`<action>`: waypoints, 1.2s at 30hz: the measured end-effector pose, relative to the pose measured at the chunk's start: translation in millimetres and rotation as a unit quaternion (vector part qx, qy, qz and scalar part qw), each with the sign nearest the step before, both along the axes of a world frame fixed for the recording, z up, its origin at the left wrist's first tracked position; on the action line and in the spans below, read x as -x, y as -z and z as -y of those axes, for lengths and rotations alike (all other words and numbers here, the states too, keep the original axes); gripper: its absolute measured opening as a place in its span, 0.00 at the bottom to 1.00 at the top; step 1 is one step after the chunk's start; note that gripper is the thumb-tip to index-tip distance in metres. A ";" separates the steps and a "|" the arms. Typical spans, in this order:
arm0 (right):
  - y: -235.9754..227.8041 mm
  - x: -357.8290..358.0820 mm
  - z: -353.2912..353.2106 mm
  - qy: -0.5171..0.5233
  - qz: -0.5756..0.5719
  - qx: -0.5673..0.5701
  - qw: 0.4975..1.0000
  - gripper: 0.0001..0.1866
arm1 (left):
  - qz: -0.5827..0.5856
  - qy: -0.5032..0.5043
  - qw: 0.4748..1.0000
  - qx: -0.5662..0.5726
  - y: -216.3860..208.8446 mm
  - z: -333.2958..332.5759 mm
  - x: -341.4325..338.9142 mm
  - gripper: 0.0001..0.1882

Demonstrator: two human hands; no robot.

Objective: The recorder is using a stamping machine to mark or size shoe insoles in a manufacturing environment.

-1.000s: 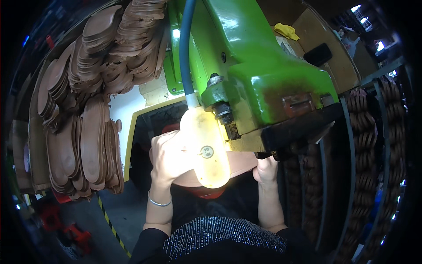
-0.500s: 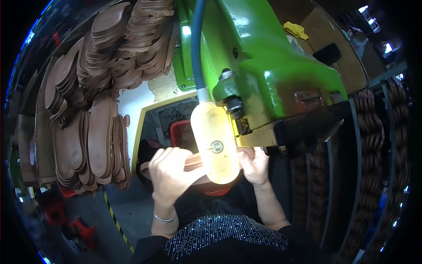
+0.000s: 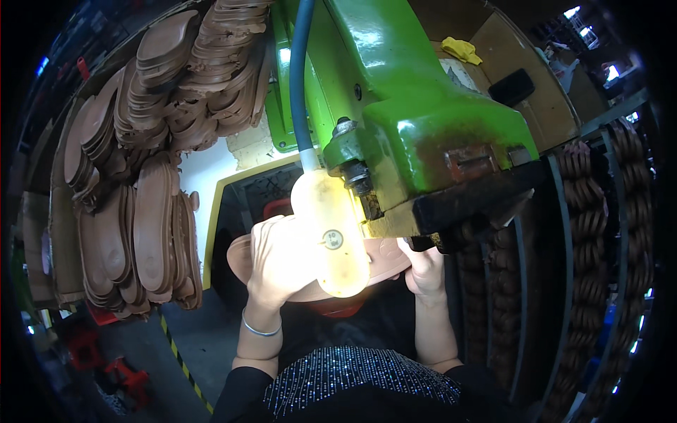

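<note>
My left fingers (image 3: 269,234) and right fingers (image 3: 417,262) grasp brown sole (image 3: 386,259) under lamp (image 3: 343,264); how finished, cannot tell. Ragged-edged soles (image 3: 154,233) stacked left of tabletop's (image 3: 202,176) yellow edge.

Dark grey floor (image 3: 211,338) at lower left, crossed by a diagonal yellow-and-black striped line (image 3: 178,358). Right: tall grey metal rack uprights (image 3: 563,208) (bowed by the lens). Upper right: small bright white lights (image 3: 612,72) in dim surroundings.

a small round grey label (image 3: 333,240) with tiny dark print sits on the glowing yellowish lamp (image 3: 330,213).
</note>
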State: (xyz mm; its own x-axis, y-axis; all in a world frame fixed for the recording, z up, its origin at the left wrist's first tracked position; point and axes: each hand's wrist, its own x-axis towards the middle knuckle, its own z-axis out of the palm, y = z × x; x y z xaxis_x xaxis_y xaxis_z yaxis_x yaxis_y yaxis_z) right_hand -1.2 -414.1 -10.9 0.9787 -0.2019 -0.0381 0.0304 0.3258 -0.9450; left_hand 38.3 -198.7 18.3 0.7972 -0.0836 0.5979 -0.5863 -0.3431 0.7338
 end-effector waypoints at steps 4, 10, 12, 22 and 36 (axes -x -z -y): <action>5.8 -0.4 -4.3 -0.042 -0.001 -0.004 0.999 0.09 | -0.011 0.007 0.997 -0.081 -19.3 -7.5 -4.2 0.14; -1.1 -1.0 -16.7 -0.051 0.063 0.051 0.995 0.08 | -0.097 0.001 0.961 -0.258 -18.2 -16.5 1.0 0.12; -14.1 -2.0 -19.7 -0.007 0.068 0.056 0.996 0.08 | -0.065 0.016 0.980 -0.188 -10.2 -12.0 -0.9 0.13; 2.4 4.9 -6.3 -0.023 0.032 0.016 0.999 0.09 | -0.042 0.048 0.998 -0.027 -15.3 -2.3 -7.9 0.14; 6.1 -13.1 -34.1 -0.058 0.104 0.202 0.972 0.22 | -0.236 -0.097 0.965 0.053 17.1 22.5 69.7 0.13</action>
State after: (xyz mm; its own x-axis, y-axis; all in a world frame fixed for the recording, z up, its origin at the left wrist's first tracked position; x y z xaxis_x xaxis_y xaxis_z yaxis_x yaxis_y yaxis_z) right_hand 11.8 -380.0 -16.9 0.9738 -0.0462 0.2226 0.2198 -0.0580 -0.9738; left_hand -31.3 -221.2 1.2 0.9773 0.1374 0.1615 -0.1104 -0.3209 0.9407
